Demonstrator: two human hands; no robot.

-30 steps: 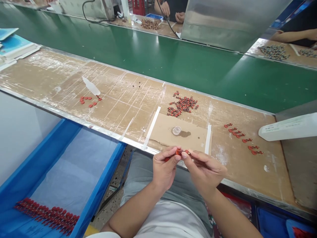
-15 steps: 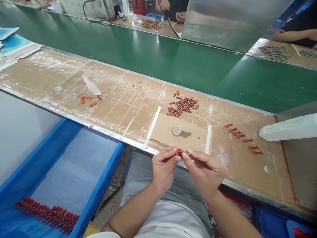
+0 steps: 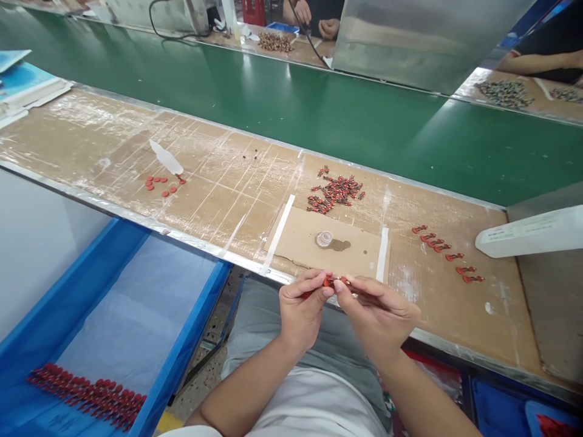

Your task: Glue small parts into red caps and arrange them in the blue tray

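**Q:** What's in the hands?

**A:** Left hand [image 3: 303, 309] and right hand [image 3: 376, 315] meet just over the bench edge; the fingertips [image 3: 326, 292] of both pinch one small red part [image 3: 328, 281]; it has a metal end, too small to make out.

**Q:** Grip state?

**A:** Both hands closed to a tight pinch; thumb and fingers on the part; the rest of each hand curled loosely; part held in the air, not touching the bench.

**Q:** What's closest?

**A:** A cardboard sheet [image 3: 359, 261] taped to the bench, just ahead of the fingers; a clear plastic cup [image 3: 324, 239] sits on it, beside a dark stain [image 3: 340, 245].

**Q:** Other parts?

**A:** A loose pile of red parts [image 3: 336, 194] lies beyond the sheet; a line of red parts [image 3: 441, 247] lies to the right, near a white plastic bottle [image 3: 528, 233]; red discs [image 3: 159, 185] lie further left.

**Q:** Rest?

**A:** A blue tray [image 3: 182, 303] at the left holds rows of red parts [image 3: 86, 394]; a green conveyor belt [image 3: 291, 109] runs behind the bench; a co-worker's hands [image 3: 328, 27] are across it.
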